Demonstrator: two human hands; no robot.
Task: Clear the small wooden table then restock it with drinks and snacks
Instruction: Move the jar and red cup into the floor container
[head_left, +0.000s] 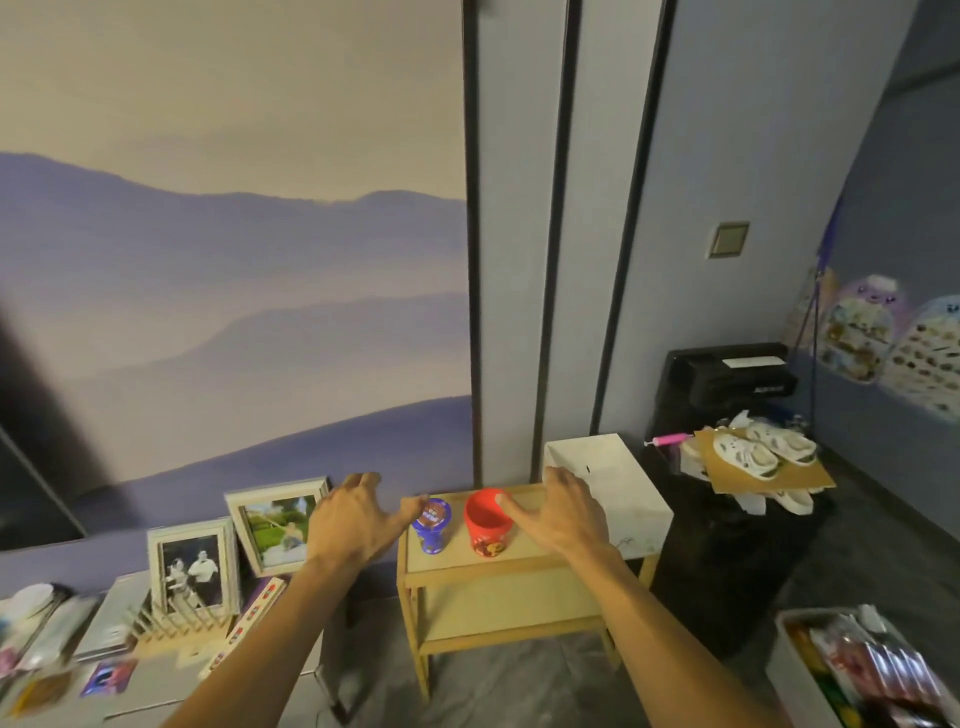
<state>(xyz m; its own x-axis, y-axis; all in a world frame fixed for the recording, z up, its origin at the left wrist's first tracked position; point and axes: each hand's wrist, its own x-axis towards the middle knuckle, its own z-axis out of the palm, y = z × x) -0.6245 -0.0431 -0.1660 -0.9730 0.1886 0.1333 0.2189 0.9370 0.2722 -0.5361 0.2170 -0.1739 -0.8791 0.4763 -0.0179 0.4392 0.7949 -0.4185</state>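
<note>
Small wooden worktop (457, 560) stands by the wall, with a white box (623, 483) on its right end. Left hand (358, 519) and right hand (566, 514) hover over it, fingers spread, released, grasping nothing. Red cup (485, 525) stands upright mid-top by the right forefinger. Smaller blue cup (432, 525) stands left of it, by the left thumb.
</note>
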